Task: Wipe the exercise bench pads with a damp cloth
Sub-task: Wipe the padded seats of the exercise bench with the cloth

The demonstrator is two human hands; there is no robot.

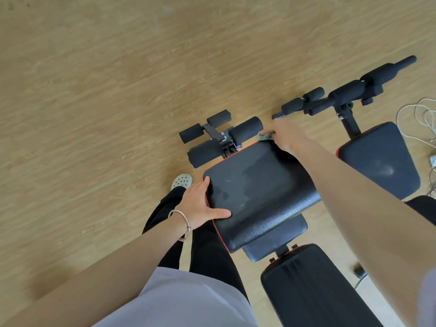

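**Wiping the far corner of the seat pad**

At the left, the left hand (200, 206) is lying spread and flat against the near-left edge of the seat pad (257, 192), fingers wide, thumb resting on the top surface; it is gripping nothing and is simply bracing the bench. A bangle (180, 224) is sitting at that wrist.

Across the middle, the black pad is showing dull, patchy streaks, which is probably moisture drying, though glare could account for part of it. Beyond its far edge the foam leg rollers (245, 129) are standing clear of both hands.

To the right, the right hand (286, 135) is closed around a bunched greenish cloth (264, 136), pressing it on the pad's far right corner, just beside the nearest roller. Only a small fold of cloth is showing past the fingers.

Further right, a second bench pad (379, 159) is lying well apart from the cloth and seemingly not yet reached.

The step in hand is finishing the seat pad's far edge. The next move is calling for drawing the cloth back along the right side, then shifting to the lower back pad (316, 289) and the other bench.
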